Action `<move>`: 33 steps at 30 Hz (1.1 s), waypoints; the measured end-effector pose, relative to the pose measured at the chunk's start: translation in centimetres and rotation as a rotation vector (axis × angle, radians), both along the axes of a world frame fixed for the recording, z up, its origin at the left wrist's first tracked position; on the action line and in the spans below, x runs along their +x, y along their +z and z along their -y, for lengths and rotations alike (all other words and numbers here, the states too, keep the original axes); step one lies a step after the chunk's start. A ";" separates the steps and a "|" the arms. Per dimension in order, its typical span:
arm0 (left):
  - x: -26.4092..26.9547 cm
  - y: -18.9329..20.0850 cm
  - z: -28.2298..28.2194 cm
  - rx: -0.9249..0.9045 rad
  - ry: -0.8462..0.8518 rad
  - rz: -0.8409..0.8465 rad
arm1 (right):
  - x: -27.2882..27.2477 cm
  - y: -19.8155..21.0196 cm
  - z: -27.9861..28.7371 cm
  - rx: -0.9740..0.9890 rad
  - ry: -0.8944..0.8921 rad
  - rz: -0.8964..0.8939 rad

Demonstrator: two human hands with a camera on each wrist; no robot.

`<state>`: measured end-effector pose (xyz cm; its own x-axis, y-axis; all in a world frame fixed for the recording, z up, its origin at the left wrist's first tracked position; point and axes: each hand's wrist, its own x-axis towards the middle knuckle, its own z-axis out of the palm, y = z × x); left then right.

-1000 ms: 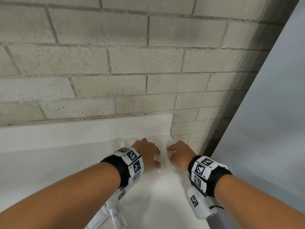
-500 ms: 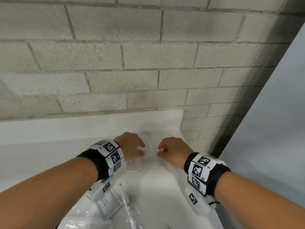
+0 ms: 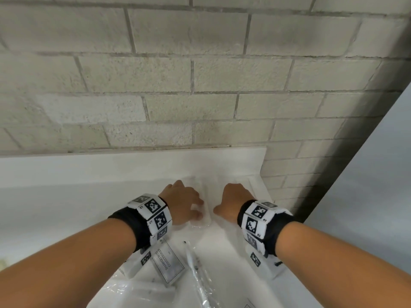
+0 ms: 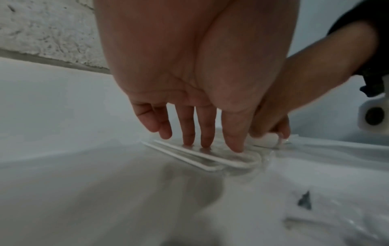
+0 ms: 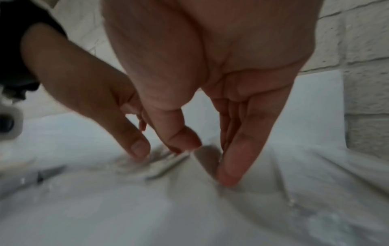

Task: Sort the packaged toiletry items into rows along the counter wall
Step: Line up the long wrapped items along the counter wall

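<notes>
On the left side of the white counter (image 3: 55,207), beneath the grey block wall (image 3: 200,85), the person's left forearm is reaching in with a black wristband carrying black-and-white marker tags (image 3: 153,216). The left hand (image 3: 182,204) is lying palm down with straight, slightly spread fingers, their tips (image 4: 188,139) pressing on a flat clear-wrapped packet (image 4: 210,158) that is sitting close to the counter's raised back edge; nothing is being curled around or pinched, so the hand is staying wide and flat on the packet. Nearer the person, below that wrist, a sachet printed with shampoo and conditioner wording (image 3: 168,262) is lying tilted on the counter, and just right of it a long thin item in a clear sleeve (image 3: 198,270) is running toward the bottom edge, with more crinkled clear wrapping (image 3: 138,292) beside them. Further right, the right hand (image 3: 233,201) is hovering just beside the left one, fingers pointing down and held close together, fingertips (image 5: 229,176) touching the clear wrapping on the counter while the thumb is sitting slightly apart; whether it is pinching the small white piece (image 4: 267,139) at its tips cannot be told. At the far right a pale grey panel (image 3: 367,196) is standing beyond the counter's end
</notes>
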<state>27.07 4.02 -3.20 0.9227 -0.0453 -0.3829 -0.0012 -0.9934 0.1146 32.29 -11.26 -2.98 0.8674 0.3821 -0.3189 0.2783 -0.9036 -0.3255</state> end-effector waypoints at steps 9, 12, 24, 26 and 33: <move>-0.1 -0.1 1.1 -0.001 -0.069 0.024 | 0.9 0.2 1.9 -0.054 -0.090 0.039; 0.5 0.0 1.8 -0.095 0.011 0.112 | 0.6 -0.1 2.1 -0.041 -0.011 0.098; 2.5 0.6 5.8 -0.070 0.237 0.136 | 0.6 -0.5 1.9 -0.232 0.347 0.069; 2.8 0.7 5.9 -0.098 0.303 0.154 | 0.8 -0.5 2.2 -0.198 0.330 0.084; 2.7 0.6 3.5 -0.217 0.411 0.120 | 0.5 -0.2 2.5 -0.224 0.325 0.052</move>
